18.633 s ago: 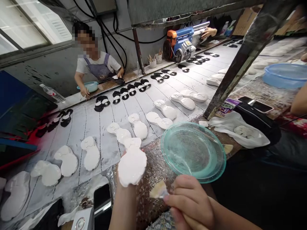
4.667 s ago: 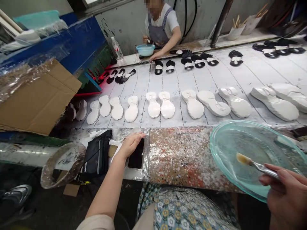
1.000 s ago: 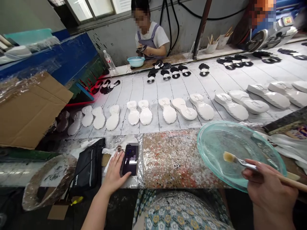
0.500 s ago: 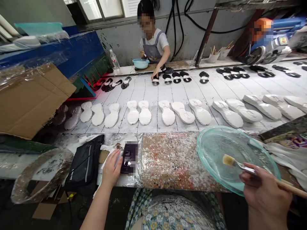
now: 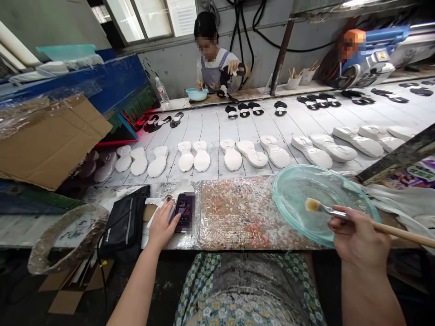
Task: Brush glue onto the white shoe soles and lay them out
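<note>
Phone: lying on the film-wrapped bench, unmoved since half a second ago. Left hand: loosely open, fingertips at the phone's left edge. Right hand: closed round the brush, bristles over the teal basin. Co-worker's hand: previously down on the belt, now raised with a black sole.

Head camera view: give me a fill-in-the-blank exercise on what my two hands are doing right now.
1. The left hand lies with its fingers at the edge of a lit ______.
2. The right hand holds a ______ with its bristles over the clear green dish.
3. The soles in the nearer of the two rows are ______.
4. Left of the left hand lies a ______ bag.
Missing words: phone; brush; white; black.
</note>
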Demonstrator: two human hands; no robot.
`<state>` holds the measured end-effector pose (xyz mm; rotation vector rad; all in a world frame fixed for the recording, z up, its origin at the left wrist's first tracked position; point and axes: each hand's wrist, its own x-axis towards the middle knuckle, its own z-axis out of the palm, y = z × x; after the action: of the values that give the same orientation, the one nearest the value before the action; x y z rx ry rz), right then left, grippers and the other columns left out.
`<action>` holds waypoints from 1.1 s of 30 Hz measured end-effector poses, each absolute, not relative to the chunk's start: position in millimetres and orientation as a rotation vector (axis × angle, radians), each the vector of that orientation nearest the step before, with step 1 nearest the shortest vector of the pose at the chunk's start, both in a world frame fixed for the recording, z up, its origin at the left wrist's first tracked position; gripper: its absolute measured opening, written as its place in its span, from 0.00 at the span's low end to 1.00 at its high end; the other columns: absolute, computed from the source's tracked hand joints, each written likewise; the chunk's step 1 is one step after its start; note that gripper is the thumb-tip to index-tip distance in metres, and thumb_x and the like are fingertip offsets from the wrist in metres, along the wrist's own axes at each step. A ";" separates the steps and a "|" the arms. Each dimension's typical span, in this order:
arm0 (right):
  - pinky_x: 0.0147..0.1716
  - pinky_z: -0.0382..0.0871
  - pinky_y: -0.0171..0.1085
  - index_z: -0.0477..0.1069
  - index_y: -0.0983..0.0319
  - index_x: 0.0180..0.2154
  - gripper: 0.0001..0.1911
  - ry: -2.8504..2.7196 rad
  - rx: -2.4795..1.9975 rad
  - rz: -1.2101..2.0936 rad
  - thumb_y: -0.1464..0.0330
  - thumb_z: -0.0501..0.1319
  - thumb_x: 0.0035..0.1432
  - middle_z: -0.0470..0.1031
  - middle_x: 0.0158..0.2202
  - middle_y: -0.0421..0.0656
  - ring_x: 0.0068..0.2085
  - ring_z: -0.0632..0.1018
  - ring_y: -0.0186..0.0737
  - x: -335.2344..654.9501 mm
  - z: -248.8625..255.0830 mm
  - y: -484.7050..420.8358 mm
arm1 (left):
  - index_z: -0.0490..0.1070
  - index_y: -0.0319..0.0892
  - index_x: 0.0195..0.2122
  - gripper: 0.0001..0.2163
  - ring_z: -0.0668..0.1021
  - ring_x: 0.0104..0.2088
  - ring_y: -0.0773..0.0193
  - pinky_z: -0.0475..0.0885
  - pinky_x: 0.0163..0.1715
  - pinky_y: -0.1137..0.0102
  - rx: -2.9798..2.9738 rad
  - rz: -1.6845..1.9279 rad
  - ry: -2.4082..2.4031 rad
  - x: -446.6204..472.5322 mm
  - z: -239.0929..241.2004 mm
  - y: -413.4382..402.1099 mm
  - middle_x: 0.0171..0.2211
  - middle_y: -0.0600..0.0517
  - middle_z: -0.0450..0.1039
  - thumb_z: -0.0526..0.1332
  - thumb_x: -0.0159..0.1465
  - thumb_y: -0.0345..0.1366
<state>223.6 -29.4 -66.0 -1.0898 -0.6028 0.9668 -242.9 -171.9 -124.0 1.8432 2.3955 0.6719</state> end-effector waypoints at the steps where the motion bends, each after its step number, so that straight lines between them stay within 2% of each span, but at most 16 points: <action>1: 0.12 0.61 0.29 0.77 0.66 0.21 0.03 -0.606 -1.081 0.963 0.71 0.65 0.40 0.77 0.19 0.40 0.14 0.70 0.30 223.9 -66.4 -29.5 | 0.64 0.40 0.59 0.25 0.67 0.61 0.49 0.60 0.60 0.50 1.830 0.699 2.405 -242.2 -124.5 -171.1 0.59 0.39 0.68 0.51 0.66 0.48; 4: 0.13 0.62 0.30 0.78 0.66 0.22 0.03 -0.624 -1.063 0.965 0.72 0.66 0.41 0.77 0.20 0.40 0.15 0.70 0.29 225.2 -67.8 -29.4 | 0.67 0.40 0.57 0.24 0.68 0.60 0.50 0.61 0.60 0.52 1.807 0.751 2.402 -241.1 -124.1 -170.0 0.57 0.40 0.70 0.48 0.67 0.49; 8: 0.13 0.61 0.30 0.77 0.66 0.21 0.03 -0.658 -1.047 0.984 0.72 0.65 0.42 0.77 0.21 0.42 0.16 0.70 0.30 226.7 -69.2 -28.8 | 0.68 0.41 0.57 0.25 0.67 0.61 0.50 0.60 0.61 0.52 1.808 0.746 2.359 -242.4 -121.6 -170.9 0.57 0.41 0.70 0.49 0.66 0.51; 11: 0.13 0.61 0.30 0.76 0.65 0.21 0.03 -0.663 -1.033 0.987 0.72 0.66 0.42 0.77 0.21 0.41 0.15 0.70 0.30 226.5 -69.9 -28.0 | 0.65 0.42 0.59 0.28 0.65 0.62 0.49 0.57 0.62 0.51 1.831 0.684 2.299 -246.4 -119.3 -171.7 0.60 0.42 0.67 0.55 0.63 0.53; 14: 0.12 0.60 0.29 0.76 0.66 0.21 0.03 -0.665 -1.021 0.998 0.72 0.66 0.42 0.76 0.19 0.40 0.15 0.69 0.29 225.6 -70.3 -26.9 | 0.63 0.44 0.61 0.38 0.62 0.64 0.45 0.54 0.62 0.49 1.861 0.604 2.233 -250.9 -118.3 -171.2 0.63 0.41 0.63 0.65 0.52 0.55; 16: 0.12 0.59 0.28 0.76 0.66 0.21 0.04 -0.669 -1.013 1.002 0.71 0.66 0.42 0.76 0.19 0.40 0.15 0.69 0.29 224.9 -70.2 -26.2 | 0.63 0.44 0.61 0.40 0.61 0.64 0.44 0.54 0.62 0.49 1.862 0.576 2.225 -251.9 -119.4 -170.2 0.63 0.40 0.61 0.67 0.49 0.54; 22: 0.13 0.61 0.29 0.77 0.67 0.22 0.04 -0.661 -1.004 1.011 0.71 0.66 0.42 0.77 0.20 0.41 0.16 0.69 0.28 224.2 -70.5 -26.2 | 0.64 0.41 0.60 0.27 0.62 0.64 0.49 0.53 0.63 0.49 1.792 0.674 2.302 -247.0 -124.8 -169.1 0.62 0.40 0.64 0.54 0.63 0.50; 26: 0.13 0.62 0.29 0.77 0.66 0.22 0.04 -0.641 -1.026 1.018 0.71 0.66 0.42 0.77 0.21 0.40 0.16 0.69 0.29 225.9 -72.4 -27.1 | 0.67 0.41 0.58 0.27 0.65 0.63 0.50 0.56 0.62 0.50 1.724 0.777 2.291 -246.9 -122.2 -170.0 0.60 0.40 0.67 0.52 0.63 0.52; 33: 0.13 0.61 0.31 0.77 0.65 0.22 0.04 -0.594 -1.094 1.045 0.70 0.66 0.39 0.76 0.20 0.41 0.16 0.68 0.30 232.7 -77.6 -27.0 | 0.72 0.43 0.53 0.28 0.67 0.61 0.50 0.56 0.62 0.51 1.544 0.914 2.257 -240.7 -108.6 -172.7 0.57 0.43 0.71 0.51 0.62 0.57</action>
<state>232.7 -27.0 -77.6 -1.0935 -0.5937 1.0447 -240.7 -172.7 -108.6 1.5437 2.2569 0.9144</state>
